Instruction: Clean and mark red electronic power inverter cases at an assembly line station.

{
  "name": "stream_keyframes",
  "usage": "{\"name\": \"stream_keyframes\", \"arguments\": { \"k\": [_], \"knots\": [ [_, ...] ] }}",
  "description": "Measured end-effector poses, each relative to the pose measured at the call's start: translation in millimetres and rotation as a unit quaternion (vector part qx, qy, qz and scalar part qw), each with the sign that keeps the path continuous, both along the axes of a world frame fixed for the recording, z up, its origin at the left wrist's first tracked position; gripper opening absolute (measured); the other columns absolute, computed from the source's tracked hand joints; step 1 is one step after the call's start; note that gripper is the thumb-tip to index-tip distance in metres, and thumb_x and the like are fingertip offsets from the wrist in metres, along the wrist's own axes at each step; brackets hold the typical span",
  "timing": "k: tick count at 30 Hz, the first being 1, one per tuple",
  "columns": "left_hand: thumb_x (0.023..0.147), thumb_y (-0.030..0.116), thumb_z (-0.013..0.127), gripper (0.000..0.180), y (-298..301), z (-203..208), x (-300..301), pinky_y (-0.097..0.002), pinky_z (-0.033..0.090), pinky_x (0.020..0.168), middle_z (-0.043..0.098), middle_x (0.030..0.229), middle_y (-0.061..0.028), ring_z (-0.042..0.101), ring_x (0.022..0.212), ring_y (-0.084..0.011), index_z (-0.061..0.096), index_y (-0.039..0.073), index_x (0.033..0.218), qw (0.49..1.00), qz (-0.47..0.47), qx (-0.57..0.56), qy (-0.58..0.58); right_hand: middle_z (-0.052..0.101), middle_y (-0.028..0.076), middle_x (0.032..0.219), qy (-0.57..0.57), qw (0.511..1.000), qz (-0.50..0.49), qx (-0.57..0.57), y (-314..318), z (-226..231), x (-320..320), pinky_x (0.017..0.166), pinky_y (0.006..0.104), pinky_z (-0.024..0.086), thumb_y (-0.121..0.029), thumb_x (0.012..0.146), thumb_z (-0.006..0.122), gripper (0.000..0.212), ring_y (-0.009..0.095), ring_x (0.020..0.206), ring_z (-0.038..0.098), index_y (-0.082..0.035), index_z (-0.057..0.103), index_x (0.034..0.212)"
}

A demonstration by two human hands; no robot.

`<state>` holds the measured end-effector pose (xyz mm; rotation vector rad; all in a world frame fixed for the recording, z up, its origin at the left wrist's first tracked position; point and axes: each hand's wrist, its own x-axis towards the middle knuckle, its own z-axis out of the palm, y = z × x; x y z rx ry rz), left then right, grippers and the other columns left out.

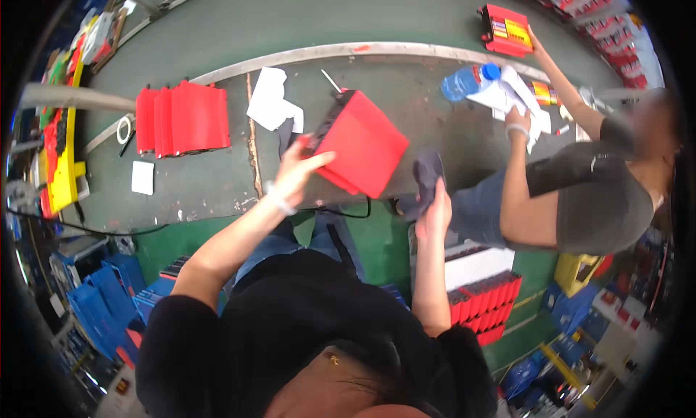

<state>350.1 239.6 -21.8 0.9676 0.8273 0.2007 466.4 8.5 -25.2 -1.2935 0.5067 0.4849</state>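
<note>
My left hand grips the near left side of a red box-shaped device, its thumb lying along the red face. The device is tilted above the workbench and has a black end with fittings. To its right my right hand holds a dark grey cloth, bunched and hanging over the fingers, apart from the device. White papers lie on the bench beyond my left hand, with another piece of dark cloth partly under it.
Several red casings stand in a row at the left of the workbench. A blue-capped water bottle lies at the right. There a co-worker touches a labelled red device and papers. Red units fill a crate below.
</note>
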Motion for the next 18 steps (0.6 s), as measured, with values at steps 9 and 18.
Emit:
{"name": "stream_keyframes", "arguments": {
  "k": [9, 18],
  "knots": [
    [0.077, 0.028, 0.074, 0.055, -82, -76, 121, -0.0422, 0.038, 0.099, 0.057, 0.119, -0.0054, 0.051, 0.115, -0.0185, 0.045, 0.014, 0.121, 0.961, 0.006, -0.268, -0.064, 0.060, 0.006, 0.087, 0.018, 0.997, -0.040, -0.067, -48, -7, -11, 0.058, 0.0295, 0.046, -0.037, 0.093, 0.054, 0.035, 0.016, 0.071, 0.055, -0.005, 0.057, 0.108],
    [0.073, 0.039, 0.070, 0.047, -84, -69, 103, -0.0381, 0.049, 0.080, 0.067, 0.092, -0.0180, 0.064, 0.091, -0.0294, 0.064, 0.003, 0.103, 0.966, -0.180, 0.186, 0.019, 0.062, 0.007, 0.101, -0.110, 0.993, 0.042, -0.004, 41, 21, 8, 0.077, 0.0335, 0.048, -0.036, 0.095, 0.050, 0.038, 0.020, 0.089, 0.059, -0.001, 0.057, 0.107]
  ]
}}
